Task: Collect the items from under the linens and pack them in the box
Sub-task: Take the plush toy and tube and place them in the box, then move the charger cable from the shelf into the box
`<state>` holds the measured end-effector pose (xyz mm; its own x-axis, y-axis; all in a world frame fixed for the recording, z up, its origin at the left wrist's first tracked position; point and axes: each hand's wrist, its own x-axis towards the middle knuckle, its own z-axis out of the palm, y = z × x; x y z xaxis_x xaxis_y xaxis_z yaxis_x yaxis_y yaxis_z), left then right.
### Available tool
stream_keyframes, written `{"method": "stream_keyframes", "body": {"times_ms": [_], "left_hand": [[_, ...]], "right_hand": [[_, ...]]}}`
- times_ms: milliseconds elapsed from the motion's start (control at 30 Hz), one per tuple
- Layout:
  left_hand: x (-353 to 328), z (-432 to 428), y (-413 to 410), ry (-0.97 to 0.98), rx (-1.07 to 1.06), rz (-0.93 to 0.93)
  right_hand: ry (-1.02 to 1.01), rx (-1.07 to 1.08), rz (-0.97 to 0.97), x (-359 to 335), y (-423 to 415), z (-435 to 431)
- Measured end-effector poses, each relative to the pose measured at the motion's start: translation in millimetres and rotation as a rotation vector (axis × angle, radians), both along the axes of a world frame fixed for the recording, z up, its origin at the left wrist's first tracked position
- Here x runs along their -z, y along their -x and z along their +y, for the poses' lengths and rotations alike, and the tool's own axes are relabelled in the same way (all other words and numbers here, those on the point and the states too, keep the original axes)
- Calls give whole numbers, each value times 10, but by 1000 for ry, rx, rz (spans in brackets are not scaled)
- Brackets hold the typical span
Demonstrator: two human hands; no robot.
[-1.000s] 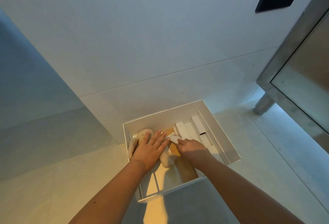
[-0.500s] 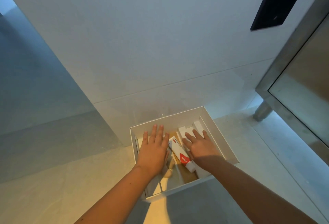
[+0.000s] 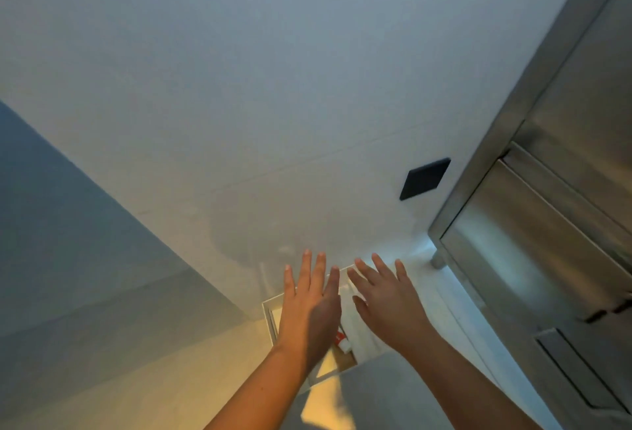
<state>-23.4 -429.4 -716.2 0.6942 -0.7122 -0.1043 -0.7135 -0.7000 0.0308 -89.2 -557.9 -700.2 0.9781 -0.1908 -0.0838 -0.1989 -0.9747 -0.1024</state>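
forearms: both bare, came in from the bottom edge, reaching forward over the floor.
floor [image 3: 102, 378]: pale tile, warm light patch just in front of the box.
left hand [image 3: 309, 313]: flat, palm down, fingers stretched out and slightly spread, holding nothing; hovered over the left half of the box, covering most of it.
right hand [image 3: 388, 306]: also flat and spread wide, empty; over the right half of the box, fingertips past its far rim. Close beside the left hand; could not tell whether the two touched.
contact with box: could not tell whether either palm touched the contents.
box [image 3: 268, 313]: white, lid off, on the floor against the wall; only the left rim and the near corner showed past the hands.
tube [image 3: 342, 341]: white with a red mark, lying inside the box, visible in the gap between the two wrists, cap end toward the near side. Tan box bottom visible just below it.
other contents: hidden under the hands.
wall [image 3: 273, 87]: pale large tiles, right behind the box.
black plate [image 3: 424, 178]: dark square on the wall, up and right of the hands.
steel cabinet [image 3: 547, 224]: right side, on a short leg, well apart from the box.
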Motion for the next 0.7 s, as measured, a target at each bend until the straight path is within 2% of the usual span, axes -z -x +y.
{"method": "stream_keyframes", "body": {"times_ms": [100,200,367,600,700], "left_hand": [[-857,-135,60,44,-31,-35],[-1619,-230,137,225,-44,-114],[-2798,-389,261,291,-111,2],[-4027,-400,697,503,-92,-6],[-4345,-338,852,501,-42,39]], "right_hand": [[-34,38,-34,-740,68,-99],[-58,78,-141,-1497,167,-196],[-63,117,-129,-2644,312,-396],[-76,150,-224,-4121,759,-488],[-73,185,-308,-4542,992,-371]]}}
